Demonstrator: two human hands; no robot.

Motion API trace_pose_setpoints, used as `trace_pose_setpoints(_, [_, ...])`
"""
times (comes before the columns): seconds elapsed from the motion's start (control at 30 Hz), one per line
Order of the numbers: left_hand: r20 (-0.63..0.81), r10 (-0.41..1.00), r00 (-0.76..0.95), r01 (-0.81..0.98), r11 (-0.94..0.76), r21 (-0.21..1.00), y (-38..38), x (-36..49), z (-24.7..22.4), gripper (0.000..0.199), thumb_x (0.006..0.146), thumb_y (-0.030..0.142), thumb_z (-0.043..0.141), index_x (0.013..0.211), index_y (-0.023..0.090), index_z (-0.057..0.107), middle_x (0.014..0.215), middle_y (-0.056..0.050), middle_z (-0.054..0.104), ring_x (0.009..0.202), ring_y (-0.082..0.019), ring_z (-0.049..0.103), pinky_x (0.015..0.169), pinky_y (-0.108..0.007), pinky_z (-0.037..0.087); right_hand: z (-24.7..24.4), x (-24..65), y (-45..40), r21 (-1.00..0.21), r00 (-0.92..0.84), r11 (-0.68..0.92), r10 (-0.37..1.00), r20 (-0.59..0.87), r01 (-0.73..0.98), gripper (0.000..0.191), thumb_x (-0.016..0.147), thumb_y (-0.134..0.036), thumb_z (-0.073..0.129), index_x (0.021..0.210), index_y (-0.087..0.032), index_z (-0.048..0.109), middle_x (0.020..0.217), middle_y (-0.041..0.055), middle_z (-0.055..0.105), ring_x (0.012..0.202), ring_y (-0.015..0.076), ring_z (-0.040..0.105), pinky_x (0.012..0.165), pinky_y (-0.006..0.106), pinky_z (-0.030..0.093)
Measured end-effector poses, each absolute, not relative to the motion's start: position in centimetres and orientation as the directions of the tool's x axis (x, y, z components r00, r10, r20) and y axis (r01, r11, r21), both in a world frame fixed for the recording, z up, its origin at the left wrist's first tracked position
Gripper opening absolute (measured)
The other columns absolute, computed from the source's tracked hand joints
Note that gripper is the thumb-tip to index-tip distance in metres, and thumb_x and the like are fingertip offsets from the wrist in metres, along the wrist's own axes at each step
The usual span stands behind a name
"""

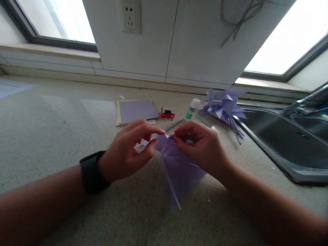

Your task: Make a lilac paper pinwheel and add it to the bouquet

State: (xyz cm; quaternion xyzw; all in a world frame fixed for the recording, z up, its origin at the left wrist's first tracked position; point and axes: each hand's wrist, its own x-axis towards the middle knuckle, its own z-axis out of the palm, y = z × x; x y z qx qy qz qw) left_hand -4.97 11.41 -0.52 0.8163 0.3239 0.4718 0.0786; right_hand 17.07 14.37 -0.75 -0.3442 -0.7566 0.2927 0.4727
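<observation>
Two bare arms reach out over a speckled counter [51, 136]. The left arm wears a black watch [91, 172] on the wrist.

The left hand [126, 152] and the right hand [202, 145] meet in the middle, just above the counter. Both pinch the top of a folded purple paper [179, 169]. The left thumb and first finger are shut on its top left corner. The right fingers are curled tight on the top edge. The paper hangs down between the hands and ends in a sharp point near the counter.

Just behind the hands lies a thin purple stick [174, 124], with a thin green stick [203, 120] a little to the right of it.

Farther back is a small stack of paper sheets [137, 111], purple on top and yellow under it. Beside the stack sits a little red box [167, 112]. Next to that stands a glue stick [192, 108], tilted, with a white cap and a green label. To the right of the glue lies a purple paper pinwheel [222, 107], close to the rim of a metal sink [282, 150] with a tap [304, 100] over it.

On the wall at the back are a white power socket [131, 16] and a looped cord [239, 20]. A bright window [51, 17] sits on each side.
</observation>
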Motion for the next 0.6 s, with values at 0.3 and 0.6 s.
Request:
trace_pose_setpoints(0.3, [0.604, 0.250, 0.756, 0.341, -0.939, -0.038, 8.9, -3.8, 0.6, 0.042, 0.086, 0.012, 0.066, 0.126, 0.023, 0.064, 0.084, 0.000, 0.064, 0.073, -0.017, 0.052, 0.067, -0.034, 0.046, -0.9, 18.0, 14.6, -0.676, -0.187, 0.599, 0.791, 0.582, 0.428, 0.010, 0.079, -0.018, 0.072, 0.087, -0.020, 0.067, 0.079, 0.0009, 0.072, 0.068, 0.0136, 0.066, 0.060, 0.027, 0.055])
trace_pose_setpoints(0.6, [0.592, 0.447, 0.671, 0.421, -0.887, 0.191, 8.7, -2.3, -0.4, 0.012, 0.094, 0.016, 0.062, 0.092, 0.020, 0.073, 0.092, -0.005, 0.064, 0.084, -0.019, 0.055, 0.072, -0.033, 0.048, -0.4, 17.6, 14.1, -0.629, -0.262, 0.624, 0.775, 0.575, 0.465, 0.008, 0.079, -0.016, 0.070, 0.086, -0.019, 0.068, 0.076, -0.0004, 0.071, 0.064, 0.0125, 0.065, 0.061, 0.027, 0.054])
